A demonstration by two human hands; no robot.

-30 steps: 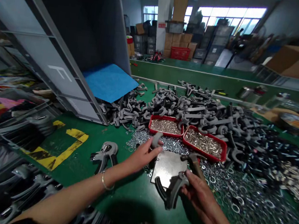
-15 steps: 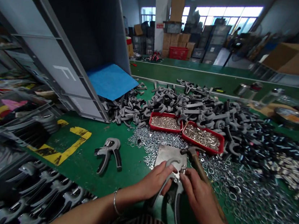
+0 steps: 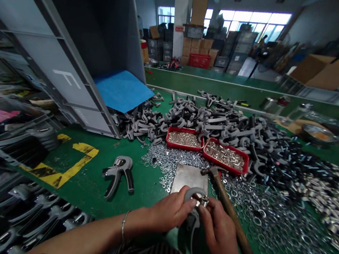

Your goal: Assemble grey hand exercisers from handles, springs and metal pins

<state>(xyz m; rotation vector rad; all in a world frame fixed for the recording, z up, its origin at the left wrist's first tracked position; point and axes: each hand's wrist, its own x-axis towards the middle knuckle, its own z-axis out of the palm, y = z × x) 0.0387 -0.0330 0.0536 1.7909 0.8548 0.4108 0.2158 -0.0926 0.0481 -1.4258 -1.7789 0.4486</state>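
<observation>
On the head feed, I have both hands close together low in the frame, working over a green workbench (image 3: 86,203). My left hand (image 3: 170,209), with a thin bracelet (image 3: 123,225) at the wrist, is closed around the curved top of a gray hand grip trainer (image 3: 192,216), and my right hand (image 3: 219,236) is closed on the same piece from the other side. The trainer sits between my palms, its handle hanging down toward the bench. A small silver metal fitting (image 3: 204,201) shows at its head, right against my right fingers, though I can't tell whether they are pinching it. Just beyond my hands lies a steel plate (image 3: 190,179), with a wood-handled hammer (image 3: 232,217) beside it, its head near the plate's corner. Loose steel washers (image 3: 269,221) cover the bench around them. Two red trays (image 3: 207,148) of small silver parts sit further on, backed by a heap of gray plastic handles (image 3: 219,123). An assembled grip trainer (image 3: 118,174) lies to my left.
</observation>
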